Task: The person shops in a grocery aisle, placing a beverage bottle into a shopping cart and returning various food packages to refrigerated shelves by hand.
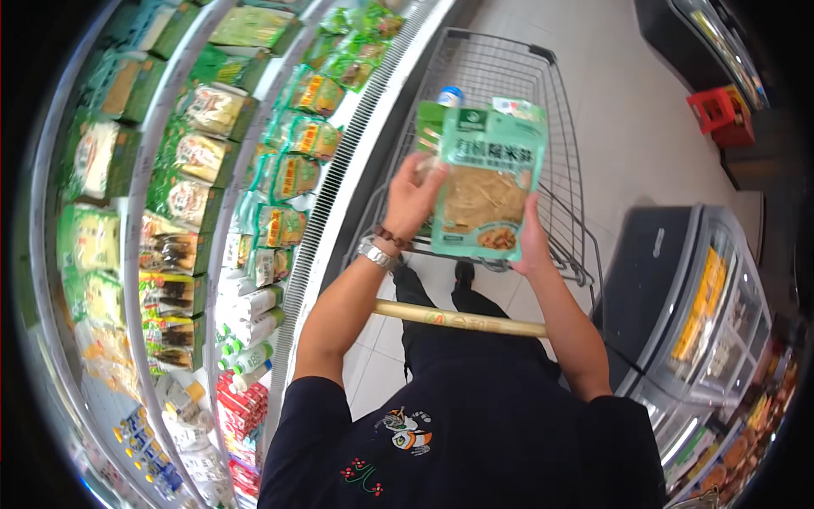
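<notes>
A light green food pouch [486,182] with a clear window showing tan, shredded-looking contents is held upright over the cart. My left hand [413,197] grips its left edge, the thumb lying near the front. On the opposite side, my right hand [532,242] holds the lower right edge, its fingers partly hidden behind. A second, darker green package [429,125] shows behind the pouch's left side; I cannot tell whether it is in my left hand or in the cart. A blue-capped container [450,95] is partly visible beyond them.
The wire shopping cart [555,110] stands before me, its pale handle [458,320] across my waist. Along the left runs a refrigerated shelf [326,182] of packaged foods. A dark display case [653,280] stands at right, with a red crate [721,114] farther off.
</notes>
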`<state>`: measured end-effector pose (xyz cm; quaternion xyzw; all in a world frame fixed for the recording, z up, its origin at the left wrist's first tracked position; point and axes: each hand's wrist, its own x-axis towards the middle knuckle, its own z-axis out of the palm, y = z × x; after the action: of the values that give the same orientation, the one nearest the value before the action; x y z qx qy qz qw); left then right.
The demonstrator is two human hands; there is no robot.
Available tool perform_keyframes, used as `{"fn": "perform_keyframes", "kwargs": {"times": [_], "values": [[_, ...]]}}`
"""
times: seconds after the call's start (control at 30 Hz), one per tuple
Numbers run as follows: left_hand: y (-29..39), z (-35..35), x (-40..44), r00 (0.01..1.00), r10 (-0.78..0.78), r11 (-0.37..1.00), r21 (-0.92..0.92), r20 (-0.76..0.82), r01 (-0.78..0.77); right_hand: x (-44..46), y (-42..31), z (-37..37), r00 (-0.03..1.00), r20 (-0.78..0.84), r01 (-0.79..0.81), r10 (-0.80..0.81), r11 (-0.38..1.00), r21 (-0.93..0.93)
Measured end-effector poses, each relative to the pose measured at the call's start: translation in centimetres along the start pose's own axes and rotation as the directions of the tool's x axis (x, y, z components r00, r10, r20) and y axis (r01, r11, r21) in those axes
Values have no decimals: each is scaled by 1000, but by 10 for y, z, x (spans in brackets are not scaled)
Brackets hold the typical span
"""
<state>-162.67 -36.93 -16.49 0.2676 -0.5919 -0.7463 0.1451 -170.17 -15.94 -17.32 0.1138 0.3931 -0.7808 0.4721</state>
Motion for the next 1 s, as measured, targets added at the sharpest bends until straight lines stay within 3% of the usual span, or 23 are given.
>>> {"fn": "perform_keyframes", "kwargs": {"times": [0.03, 0.1, 0.17, 0.33, 0.63, 0.73, 0.83, 0.87, 0.93, 1.0], "values": [[10, 0, -5, 999, 47, 986, 160, -6, -46, 5, 2, -1, 999, 34, 9, -10, 1000, 13], [0, -6, -2, 999, -27, 993, 117, 45, 21, 13, 9, -4, 992, 92, 80, -83, 996, 31], [-8, -11, 2, 990, 85, 978, 181, 115, -105, 11, 9, -1, 994, 82, 75, -75, 997, 3], [-15, -10, 0, 985, 132, 988, 62, 110, -139, 8, 7, 7, 986, -47, 154, -159, 982, -107], [-26, -11, 5, 974, 208, 966, 138, 87, -219, 9, 9, 3, 990, 19, 144, -143, 986, -80], [-24, -12, 4, 979, 171, 974, 128, 109, -184, 4, 9, 16, 985, 13, 171, -171, 981, -95], [-30, -7, 4, 993, 51, 985, -171, 105, -32, 8, 9, 6, 980, 119, 168, -156, 981, -92], [4, -7, -7, 995, -13, 999, 46, 97, 8, 6, 7, 4, 989, 92, 129, -120, 987, -99], [-10, -4, -1, 995, 12, 989, -147, 104, 4, 0, 6, 11, 992, 41, 119, -116, 989, -84], [-16, -7, 4, 992, 79, 997, 2, 103, -79, 6, 0, 9, 994, 45, 99, -97, 994, -54]]}}
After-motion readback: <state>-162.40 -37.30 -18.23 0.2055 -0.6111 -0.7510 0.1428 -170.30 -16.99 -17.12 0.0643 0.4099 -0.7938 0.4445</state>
